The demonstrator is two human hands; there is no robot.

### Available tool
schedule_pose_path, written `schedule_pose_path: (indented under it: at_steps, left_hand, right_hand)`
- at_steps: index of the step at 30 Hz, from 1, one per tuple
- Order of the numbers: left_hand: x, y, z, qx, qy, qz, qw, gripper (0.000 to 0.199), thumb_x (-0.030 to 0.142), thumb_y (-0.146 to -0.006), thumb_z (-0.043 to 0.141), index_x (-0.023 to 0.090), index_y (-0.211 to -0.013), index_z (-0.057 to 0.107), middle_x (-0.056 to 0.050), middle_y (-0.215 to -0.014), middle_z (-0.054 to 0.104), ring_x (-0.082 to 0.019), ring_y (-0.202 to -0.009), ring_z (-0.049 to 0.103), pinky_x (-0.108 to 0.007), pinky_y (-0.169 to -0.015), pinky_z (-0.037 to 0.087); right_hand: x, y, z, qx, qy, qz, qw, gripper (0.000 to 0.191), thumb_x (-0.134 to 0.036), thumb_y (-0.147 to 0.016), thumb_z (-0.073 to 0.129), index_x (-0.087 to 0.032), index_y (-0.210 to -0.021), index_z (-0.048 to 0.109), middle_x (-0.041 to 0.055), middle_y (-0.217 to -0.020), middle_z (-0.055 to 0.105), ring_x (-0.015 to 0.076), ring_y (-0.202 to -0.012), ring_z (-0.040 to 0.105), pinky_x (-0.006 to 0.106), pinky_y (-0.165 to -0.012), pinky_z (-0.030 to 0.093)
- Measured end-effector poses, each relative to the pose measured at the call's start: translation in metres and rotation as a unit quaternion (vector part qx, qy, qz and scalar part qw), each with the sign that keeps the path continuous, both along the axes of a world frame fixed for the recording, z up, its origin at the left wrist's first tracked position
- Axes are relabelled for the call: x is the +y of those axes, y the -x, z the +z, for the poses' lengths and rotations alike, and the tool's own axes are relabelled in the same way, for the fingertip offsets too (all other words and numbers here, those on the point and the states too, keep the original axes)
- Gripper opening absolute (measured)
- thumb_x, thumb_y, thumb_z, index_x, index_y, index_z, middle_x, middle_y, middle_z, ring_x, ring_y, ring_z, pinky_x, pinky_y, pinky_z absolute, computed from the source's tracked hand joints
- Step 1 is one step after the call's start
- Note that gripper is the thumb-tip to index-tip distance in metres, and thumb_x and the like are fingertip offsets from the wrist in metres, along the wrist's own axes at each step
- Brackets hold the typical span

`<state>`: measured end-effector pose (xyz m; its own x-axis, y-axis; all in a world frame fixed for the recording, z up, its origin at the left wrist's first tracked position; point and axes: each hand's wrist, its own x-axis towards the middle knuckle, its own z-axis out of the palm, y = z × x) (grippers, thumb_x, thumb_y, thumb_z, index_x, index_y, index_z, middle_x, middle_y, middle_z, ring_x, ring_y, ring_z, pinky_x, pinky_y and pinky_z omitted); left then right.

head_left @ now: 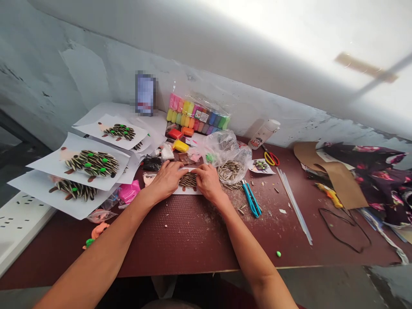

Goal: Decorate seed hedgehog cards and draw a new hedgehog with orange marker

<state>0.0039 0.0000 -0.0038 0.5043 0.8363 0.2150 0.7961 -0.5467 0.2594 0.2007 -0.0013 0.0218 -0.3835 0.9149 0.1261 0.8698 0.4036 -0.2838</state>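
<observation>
A white card bearing a hedgehog shape of striped seeds (188, 180) lies on the dark red table between my hands. My left hand (169, 178) rests over the card's left part, its fingertips at the seeds. From the right, my right hand (207, 180) touches the seeds with fingers bent; whether it pinches something small is hidden. Just right of it a clear plastic bag holds loose seeds (230, 171). A blue cutter (252, 199) lies beside the bag. Finished-looking hedgehog cards (92, 165) are stacked at the left.
Behind my hands are a pack of coloured clay (196, 116) and a yellow clay packet (180, 146). A white bottle (264, 134), scissors (271, 158), glue sticks (294, 206) and a yellow glue gun (330, 195) with its cord lie to the right. Pink clay (128, 192) sits left.
</observation>
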Motion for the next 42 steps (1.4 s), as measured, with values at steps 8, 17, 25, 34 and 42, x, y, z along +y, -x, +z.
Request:
schedule_pose_path:
  at_steps: [8, 17, 25, 34, 42]
  left_hand:
    - [0.000, -0.001, 0.002, 0.014, -0.004, 0.003, 1.000, 0.047, 0.010, -0.093, 0.042, 0.025, -0.129, 0.068, -0.011, -0.129, 0.066, -0.027, -0.120, 0.059, -0.049, -0.112, 0.036]
    - [-0.003, -0.004, 0.004, 0.024, -0.009, 0.015, 1.000, 0.046, 0.009, -0.092, 0.043, 0.024, -0.127, 0.070, -0.011, -0.131, 0.066, -0.028, -0.122, 0.059, -0.051, -0.113, 0.037]
    - [-0.003, -0.004, 0.005, 0.017, -0.011, 0.015, 1.000, 0.043, 0.010, -0.091, 0.048, 0.023, -0.125, 0.072, -0.012, -0.126, 0.067, -0.028, -0.120, 0.061, -0.049, -0.112, 0.038]
    - [-0.003, -0.005, 0.003, 0.024, -0.017, 0.017, 0.999, 0.043, 0.008, -0.090, 0.049, 0.023, -0.124, 0.071, -0.012, -0.127, 0.067, -0.028, -0.120, 0.060, -0.050, -0.113, 0.037]
    - [-0.003, -0.004, 0.002, 0.029, -0.032, 0.009, 0.999, 0.039, 0.011, -0.091, 0.051, 0.022, -0.124, 0.071, -0.012, -0.124, 0.068, -0.028, -0.117, 0.061, -0.048, -0.110, 0.038]
  right_hand:
    - [-0.003, 0.002, 0.002, -0.017, -0.003, 0.002, 1.000, 0.036, -0.011, -0.094, 0.052, -0.024, -0.117, 0.077, 0.0079, -0.108, 0.069, 0.0246, -0.100, 0.054, 0.037, -0.089, 0.039]
    - [-0.005, 0.004, 0.004, -0.031, 0.006, -0.005, 0.999, 0.035, -0.011, -0.095, 0.053, -0.024, -0.118, 0.077, 0.0084, -0.109, 0.069, 0.0247, -0.102, 0.054, 0.037, -0.090, 0.039]
    - [-0.007, 0.006, 0.008, -0.041, 0.017, -0.008, 0.999, 0.037, -0.010, -0.095, 0.052, -0.022, -0.120, 0.076, 0.0083, -0.110, 0.069, 0.0239, -0.104, 0.054, 0.036, -0.092, 0.039]
    - [-0.009, 0.005, 0.011, -0.046, 0.026, -0.017, 0.998, 0.041, -0.008, -0.092, 0.051, -0.020, -0.125, 0.074, 0.0089, -0.114, 0.070, 0.0249, -0.107, 0.055, 0.037, -0.094, 0.039]
    - [-0.009, 0.005, 0.008, -0.056, 0.025, -0.016, 0.998, 0.039, -0.010, -0.094, 0.050, -0.020, -0.122, 0.075, 0.0086, -0.114, 0.071, 0.0251, -0.107, 0.054, 0.037, -0.094, 0.039]
